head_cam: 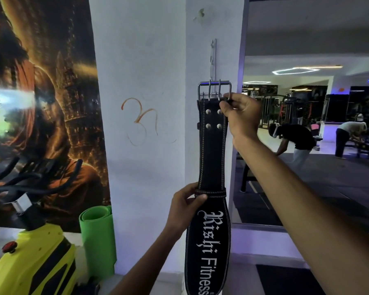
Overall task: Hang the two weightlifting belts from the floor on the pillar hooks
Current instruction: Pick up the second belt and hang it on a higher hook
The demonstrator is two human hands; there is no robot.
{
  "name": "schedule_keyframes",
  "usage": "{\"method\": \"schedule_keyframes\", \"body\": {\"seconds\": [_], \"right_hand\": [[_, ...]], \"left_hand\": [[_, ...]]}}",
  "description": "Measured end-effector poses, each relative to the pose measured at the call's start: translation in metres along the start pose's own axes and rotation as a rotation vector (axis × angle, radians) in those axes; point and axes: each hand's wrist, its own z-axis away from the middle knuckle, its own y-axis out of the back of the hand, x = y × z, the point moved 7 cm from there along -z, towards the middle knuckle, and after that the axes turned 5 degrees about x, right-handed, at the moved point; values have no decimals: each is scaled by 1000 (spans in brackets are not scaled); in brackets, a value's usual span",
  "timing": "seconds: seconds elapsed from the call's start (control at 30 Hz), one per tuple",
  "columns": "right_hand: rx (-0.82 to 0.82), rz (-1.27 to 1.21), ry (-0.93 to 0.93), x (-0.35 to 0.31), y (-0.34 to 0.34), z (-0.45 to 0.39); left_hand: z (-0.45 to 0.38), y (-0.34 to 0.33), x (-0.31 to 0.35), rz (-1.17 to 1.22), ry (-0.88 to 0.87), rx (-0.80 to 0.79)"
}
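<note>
Weightlifting belt (pixel 212 150): black leather, matte, with pale contrast stitching along both edges. It is held upright against the white pillar (pixel 149 81), narrow at the strap end and flaring to a broad rounded back panel below. The panel carries white lettering reading "Rishi Fitness", run lengthwise. Four dome-headed metal rivets sit in a square near the top. A stitched leather keeper loop (pixel 211 193) crosses the strap where it starts to widen.

Buckle (pixel 214 90): bright polished steel, rectangular frame, two prongs, standing at the belt's upper end, just in front of the hook rail.

Hook rail (pixel 213 58): slim vertical metal strip with small hooks, fixed to the pillar's corner face. Whether the buckle touches a hook cannot be told.

Right hand (pixel 240 116): fingers closed in a pinch on the belt's top right edge, just under the buckle.

Left hand (pixel 186 206): closed on the belt's left edge at the keeper loop, thumb across the front.

Pillar: smooth painted plaster, white, with a faint orange curled mark (pixel 140 120) on its front face.

Exercise bike (pixel 30 241): glossy yellow-green and black plastic body, black curved handlebars, lower left.

Rolled mat (pixel 97 239): green foam, standing on end beside the pillar.

Poster (pixel 41 103): dark, orange-toned print on the left wall.
</note>
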Motion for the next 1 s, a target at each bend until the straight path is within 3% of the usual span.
{"method": "schedule_keyframes", "body": {"seconds": [0.13, 0.27, 0.33, 0.53, 0.87, 1.0], "right_hand": [[16, -20, -2, -4, 3, -2], [54, -29, -5, -9, 8, -6], [65, -28, -2, -8, 9, -8], [58, -17, -8, -6, 5, -5], [84, -24, -37, -1, 19, -3], [76, -19, -38, 4, 23, 2]], "left_hand": [[21, 8, -47, -145, 50, -36], [43, 7, -82, -226, 140, -176], [44, 7, -81, -247, 134, -183], [-6, 4, -21, -145, -9, -11], [35, -1, -81, -91, 150, -244], [26, 5, -61, -152, 72, -185]]}}
